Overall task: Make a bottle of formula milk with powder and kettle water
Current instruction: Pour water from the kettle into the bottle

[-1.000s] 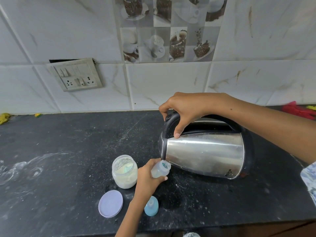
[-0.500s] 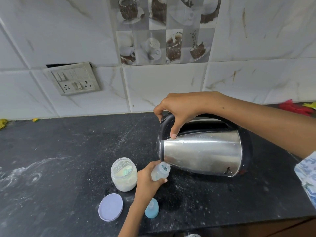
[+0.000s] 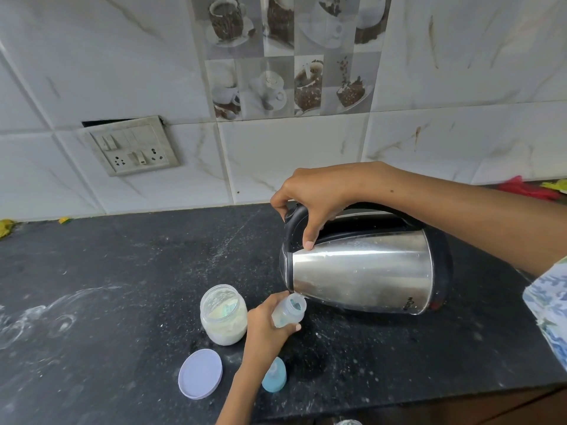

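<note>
Your right hand (image 3: 319, 194) grips the tipped steel kettle (image 3: 362, 271) by its black handle; your left hand (image 3: 265, 325) clasps the small clear plastic bottle (image 3: 290, 311) under the spout, near the desk's front edge. The mouth is narrow — tip faster and hot water could overshoot onto your fingers (image 3: 293, 327).

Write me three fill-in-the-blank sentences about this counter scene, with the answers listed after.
1. The right hand tips the ____ toward the bottle.
2. The left hand holds the bottle beside the open ____ of powder.
3. The jar's lid lies on the ____.

Answers: kettle; jar; counter
</note>
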`<state>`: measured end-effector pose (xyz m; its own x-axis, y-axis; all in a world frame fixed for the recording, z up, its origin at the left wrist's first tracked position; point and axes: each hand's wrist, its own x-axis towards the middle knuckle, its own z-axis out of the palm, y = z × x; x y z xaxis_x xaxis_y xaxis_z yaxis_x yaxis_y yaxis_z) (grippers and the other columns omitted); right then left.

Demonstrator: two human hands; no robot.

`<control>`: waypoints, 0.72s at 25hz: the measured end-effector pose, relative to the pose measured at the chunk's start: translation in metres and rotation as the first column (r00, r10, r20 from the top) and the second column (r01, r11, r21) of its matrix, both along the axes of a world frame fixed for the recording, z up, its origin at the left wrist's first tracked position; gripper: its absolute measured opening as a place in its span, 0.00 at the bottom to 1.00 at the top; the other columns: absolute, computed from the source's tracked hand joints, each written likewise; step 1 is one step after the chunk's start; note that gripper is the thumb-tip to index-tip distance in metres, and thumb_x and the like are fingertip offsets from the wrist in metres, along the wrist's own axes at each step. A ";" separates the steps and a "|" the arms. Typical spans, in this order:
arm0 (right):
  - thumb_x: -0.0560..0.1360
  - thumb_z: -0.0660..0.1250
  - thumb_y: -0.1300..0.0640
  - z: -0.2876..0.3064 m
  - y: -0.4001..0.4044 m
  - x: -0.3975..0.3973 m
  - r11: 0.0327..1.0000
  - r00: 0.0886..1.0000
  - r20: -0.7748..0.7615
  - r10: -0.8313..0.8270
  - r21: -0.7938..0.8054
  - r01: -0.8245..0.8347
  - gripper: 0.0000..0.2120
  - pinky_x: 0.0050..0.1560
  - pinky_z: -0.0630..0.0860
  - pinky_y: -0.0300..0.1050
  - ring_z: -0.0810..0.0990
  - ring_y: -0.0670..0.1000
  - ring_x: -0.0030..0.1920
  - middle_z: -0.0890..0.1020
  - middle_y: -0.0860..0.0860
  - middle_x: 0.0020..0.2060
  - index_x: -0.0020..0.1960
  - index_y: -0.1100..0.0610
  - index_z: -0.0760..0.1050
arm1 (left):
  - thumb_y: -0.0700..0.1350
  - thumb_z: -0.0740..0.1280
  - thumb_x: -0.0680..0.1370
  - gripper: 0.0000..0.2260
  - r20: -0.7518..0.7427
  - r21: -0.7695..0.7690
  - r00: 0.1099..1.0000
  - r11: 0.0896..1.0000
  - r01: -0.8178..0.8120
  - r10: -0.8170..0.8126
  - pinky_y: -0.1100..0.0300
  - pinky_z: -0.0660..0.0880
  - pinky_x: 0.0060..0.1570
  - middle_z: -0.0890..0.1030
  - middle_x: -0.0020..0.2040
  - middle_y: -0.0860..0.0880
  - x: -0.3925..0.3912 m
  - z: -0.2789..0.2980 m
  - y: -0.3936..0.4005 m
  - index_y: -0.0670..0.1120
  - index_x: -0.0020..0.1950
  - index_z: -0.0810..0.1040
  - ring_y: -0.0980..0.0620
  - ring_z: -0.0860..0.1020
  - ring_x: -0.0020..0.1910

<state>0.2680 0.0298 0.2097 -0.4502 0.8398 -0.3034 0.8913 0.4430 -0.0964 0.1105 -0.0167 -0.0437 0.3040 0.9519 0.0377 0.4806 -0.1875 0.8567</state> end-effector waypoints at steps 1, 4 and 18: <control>0.62 0.81 0.51 0.000 0.001 -0.001 1.000 1.000 -0.001 -0.001 -0.005 0.001 0.20 0.30 0.67 0.39 0.81 0.54 0.37 0.79 0.54 0.32 0.45 0.54 0.72 | 0.41 0.78 0.65 0.25 0.000 -0.001 1.000 1.000 0.000 0.000 0.65 0.70 0.56 0.79 0.55 0.57 0.000 0.000 0.000 0.50 0.60 0.76 0.58 0.75 0.55; 0.62 0.81 0.51 0.002 0.001 -0.003 1.000 1.000 0.007 0.001 -0.016 -0.001 0.20 0.30 0.67 0.39 0.82 0.56 0.38 0.81 0.55 0.33 0.44 0.53 0.71 | 0.40 0.78 0.65 0.25 0.014 -0.002 1.000 1.000 0.000 0.000 0.74 0.67 0.52 0.79 0.53 0.60 0.000 -0.001 -0.001 0.51 0.59 0.77 0.60 0.75 0.54; 0.61 0.82 0.53 0.004 0.002 -0.011 0.999 1.000 0.005 0.002 -0.032 -0.002 0.20 0.36 0.75 0.46 0.84 0.54 0.37 0.81 0.54 0.31 0.38 0.49 0.69 | 0.42 0.78 0.66 0.26 -0.020 -0.020 1.000 1.000 -0.019 0.019 0.65 0.69 0.58 0.79 0.60 0.52 0.000 -0.006 -0.002 0.50 0.62 0.75 0.55 0.75 0.58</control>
